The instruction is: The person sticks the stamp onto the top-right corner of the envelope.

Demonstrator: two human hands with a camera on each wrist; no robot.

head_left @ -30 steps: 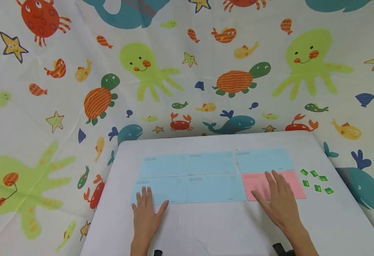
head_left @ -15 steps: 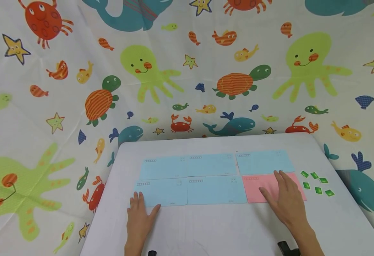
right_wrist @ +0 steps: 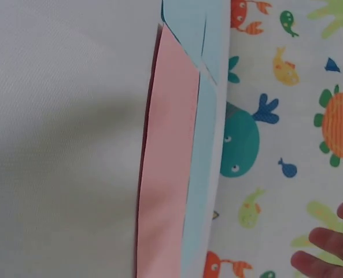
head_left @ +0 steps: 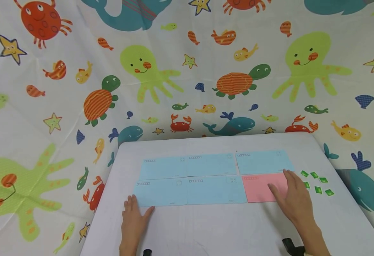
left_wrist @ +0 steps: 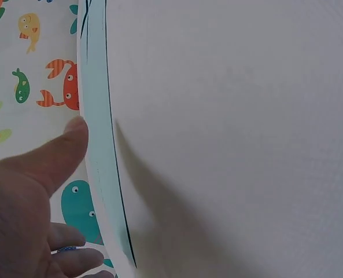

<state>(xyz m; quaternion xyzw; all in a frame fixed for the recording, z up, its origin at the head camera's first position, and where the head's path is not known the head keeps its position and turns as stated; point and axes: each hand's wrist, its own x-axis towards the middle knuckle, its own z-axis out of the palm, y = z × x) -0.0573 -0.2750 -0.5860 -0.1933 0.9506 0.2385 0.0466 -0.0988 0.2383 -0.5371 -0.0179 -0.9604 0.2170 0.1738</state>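
Observation:
Several light blue envelopes (head_left: pixel 211 189) and one pink envelope (head_left: pixel 258 188) lie flat in two rows on the white table; the pink one is at the front right. My left hand (head_left: pixel 133 220), fingers extended and thumb apart, is at the lower left corner of the front-left blue envelope (head_left: pixel 161 192). Over the right end of the pink envelope is my right hand (head_left: pixel 297 201), holding nothing and covering that end. Small green diamond-shaped pieces (head_left: pixel 318 190) lie just right of it, one partly behind the hand. In the right wrist view the fingertips (right_wrist: pixel 327 242) show at the lower right.
The white table (head_left: pixel 212 231) has its back edge against a cloth (head_left: pixel 174 53) printed with sea animals. A black wrist-camera mount (head_left: pixel 292 247) sits beneath the right wrist, and another black piece (head_left: pixel 147 252) shows near the left wrist.
My left hand has drawn back and to the left off the front-left blue envelope. My right hand has slid right across the pink envelope toward the green pieces. The envelopes stay put.

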